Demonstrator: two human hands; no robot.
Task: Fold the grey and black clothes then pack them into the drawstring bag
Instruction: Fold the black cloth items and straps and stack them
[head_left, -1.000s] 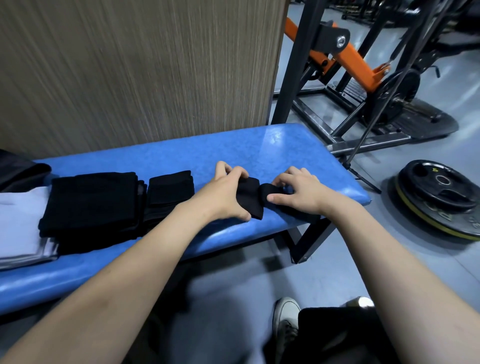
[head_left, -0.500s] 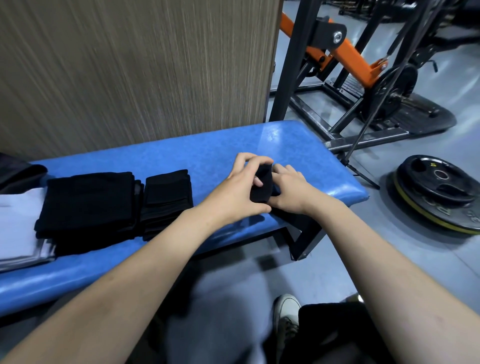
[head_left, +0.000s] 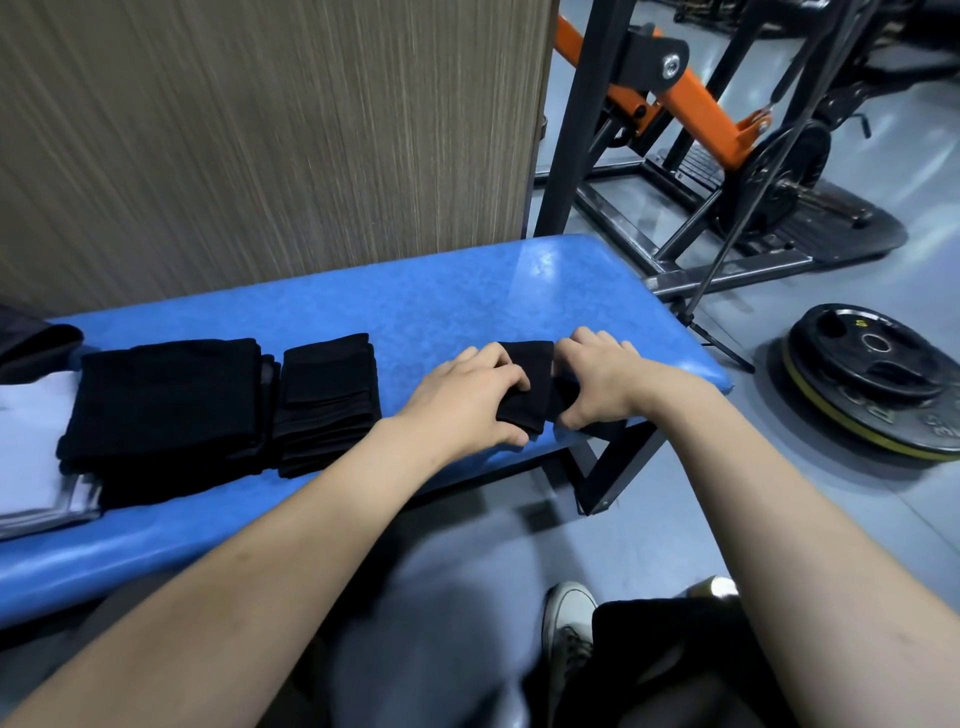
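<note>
A small folded black cloth (head_left: 530, 379) lies near the right end of the blue bench (head_left: 441, 301). My left hand (head_left: 467, 400) presses on its left side and my right hand (head_left: 602, 379) grips its right side, fingers curled over it. Further left sit a folded black stack (head_left: 330, 400) and a larger folded black garment (head_left: 166, 405). Folded grey-white clothes (head_left: 31, 447) lie at the far left under the black pile. A dark fabric item (head_left: 31, 343) shows at the left edge; I cannot tell if it is the drawstring bag.
A wood-grain panel (head_left: 260, 130) stands behind the bench. A black and orange gym machine (head_left: 691, 114) stands on the floor at the right. Weight plates (head_left: 878, 374) lie on the floor beside the bench end. My shoe (head_left: 569, 613) is below.
My left hand lifted the cloth's left half, folded it over to the right, and now both hands press the smaller folded cloth flat on the bench.
</note>
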